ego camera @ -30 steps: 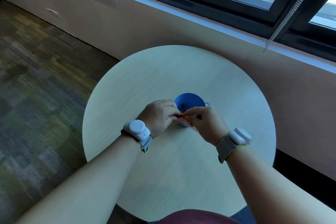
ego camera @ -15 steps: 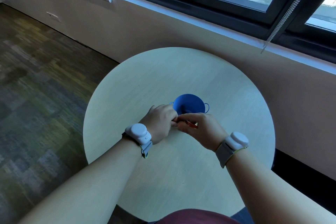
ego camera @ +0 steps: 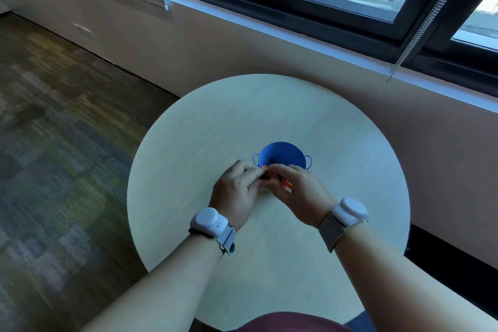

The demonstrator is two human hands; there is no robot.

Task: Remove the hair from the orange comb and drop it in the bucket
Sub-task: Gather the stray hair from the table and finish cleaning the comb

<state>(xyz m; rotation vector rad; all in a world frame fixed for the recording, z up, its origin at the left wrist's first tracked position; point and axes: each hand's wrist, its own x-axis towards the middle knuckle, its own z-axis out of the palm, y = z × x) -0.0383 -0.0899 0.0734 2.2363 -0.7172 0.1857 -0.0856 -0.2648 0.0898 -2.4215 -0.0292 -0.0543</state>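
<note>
Two bare hands meet just in front of the small round blue metal bucket (ego camera: 282, 157), above the pale round wooden table (ego camera: 204, 127). Between them is the thin orange plastic comb (ego camera: 281, 183), held close to the near rim of the bucket and lying on a slant, with its fine teeth showing at the lower right end.

The right hand (ego camera: 301, 194) has its fingers curled round the comb and holds it firm. The left hand (ego camera: 237, 191) has its fingers bent in toward the comb's left end, where a small dark bit shows. It looks like the fingertips are pinching hair there, but the spot is too small to be sure.

So I think the step in hand is pulling the hair off the teeth. The drop is not yet done by this hand. A dark speck sits inside the bucket; I cannot tell what it is.

Next, the left hand should pull the hair free along the teeth, move over the open bucket, and let go. The right hand should keep the comb steady.

Both wrists wear white bands (ego camera: 208, 221), and both arms reach forward over the table.
</note>
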